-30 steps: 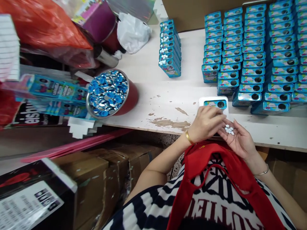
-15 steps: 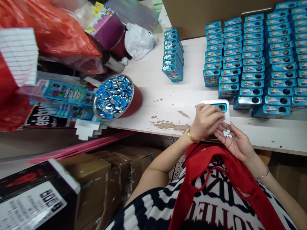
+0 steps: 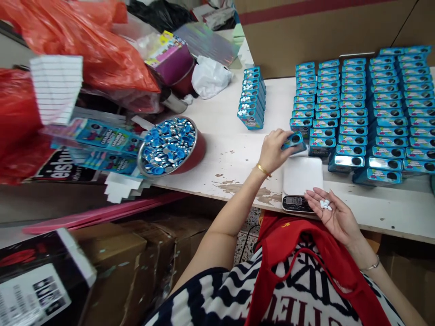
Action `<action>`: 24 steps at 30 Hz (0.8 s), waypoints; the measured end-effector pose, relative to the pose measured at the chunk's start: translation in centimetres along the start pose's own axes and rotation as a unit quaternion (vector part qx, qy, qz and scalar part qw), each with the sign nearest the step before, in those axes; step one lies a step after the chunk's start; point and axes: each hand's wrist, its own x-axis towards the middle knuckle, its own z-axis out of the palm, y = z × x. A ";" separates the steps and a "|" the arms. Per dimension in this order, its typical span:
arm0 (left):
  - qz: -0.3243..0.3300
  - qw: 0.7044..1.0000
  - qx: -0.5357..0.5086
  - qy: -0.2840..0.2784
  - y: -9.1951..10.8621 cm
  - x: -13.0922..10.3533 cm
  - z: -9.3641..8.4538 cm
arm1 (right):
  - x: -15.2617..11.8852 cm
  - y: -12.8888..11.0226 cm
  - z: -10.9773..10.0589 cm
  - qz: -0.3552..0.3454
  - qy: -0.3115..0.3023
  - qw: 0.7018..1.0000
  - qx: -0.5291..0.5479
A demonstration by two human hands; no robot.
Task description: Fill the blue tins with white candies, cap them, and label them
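Observation:
My left hand (image 3: 274, 151), with a gold bracelet at the wrist, grips a small blue candy tin (image 3: 294, 142) in the air above the back edge of a white digital scale (image 3: 302, 179). A dark round opening shows in the tin's top. Palm up and slightly cupped, my right hand (image 3: 335, 216) holds several white candies (image 3: 325, 205) beside the scale's front right corner. Behind the scale, rows of similar blue tins (image 3: 353, 124) stand upright. Farther left is a short row of tins (image 3: 252, 115) with white candies showing at their tops.
A red metal bowl (image 3: 199, 151) full of blue-and-silver caps (image 3: 166, 145) stands at the left of the white table (image 3: 224, 158). Red plastic bags (image 3: 102, 50) and a crumpled white bag (image 3: 211, 77) lie beyond. Cardboard boxes (image 3: 112, 258) sit below the table.
The blue tin has been lifted off the scale by my left hand and moved away from me, up and left. My right hand stays beside the scale with the candies. The view has shifted slightly.

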 end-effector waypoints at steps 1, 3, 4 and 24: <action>-0.005 1.000 0.001 0.002 -1.0 1.0 0.6 | 0.0 0.0 0.0 0.000 0.001 1.000 0.000; 0.003 1.000 0.008 -0.012 -2.4 2.7 2.1 | 0.0 0.0 0.0 0.001 0.004 1.000 -0.001; 0.013 1.000 0.012 -0.023 -2.8 3.5 2.8 | -0.1 0.0 0.0 0.001 0.007 1.000 -0.002; -0.078 0.979 0.172 0.072 -15.2 3.3 -1.3 | 0.7 -2.1 -3.8 -0.104 0.122 0.987 -0.005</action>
